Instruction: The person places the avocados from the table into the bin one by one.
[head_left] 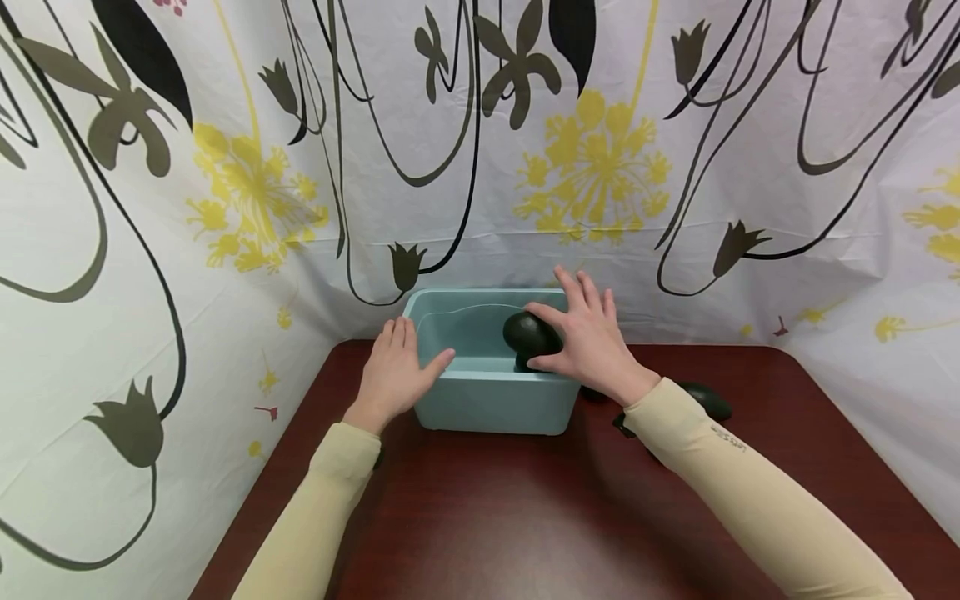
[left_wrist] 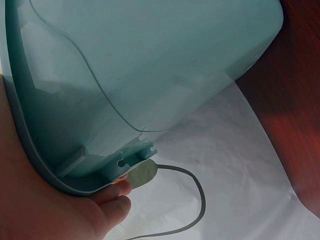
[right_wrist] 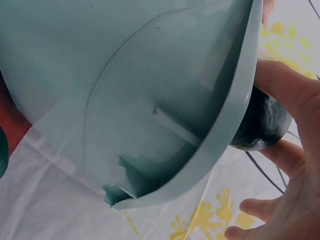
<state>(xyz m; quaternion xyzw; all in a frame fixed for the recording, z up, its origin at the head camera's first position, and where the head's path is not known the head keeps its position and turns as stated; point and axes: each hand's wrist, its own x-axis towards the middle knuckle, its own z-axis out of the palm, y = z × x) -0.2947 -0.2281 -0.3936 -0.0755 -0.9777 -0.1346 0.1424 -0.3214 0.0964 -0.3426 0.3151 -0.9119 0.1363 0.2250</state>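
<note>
A pale teal plastic bin stands at the far side of the table, its opening upward. My right hand is over its right end and holds a dark, glossy avocado between thumb and forefinger, with the other fingers spread. Just below the avocado, a second dark shape shows inside the bin. In the right wrist view, the bin's rim partly covers the held avocado. My left hand rests at the bin's front left corner, fingers extended along the outside and thumb stretched out by the front rim.
Another dark green avocado lies on the reddish-brown table, right of the bin and partly behind my right forearm. A smaller dark shape shows by the bin's right side. Behind the table hangs a white flower-printed cloth, close to the bin's back.
</note>
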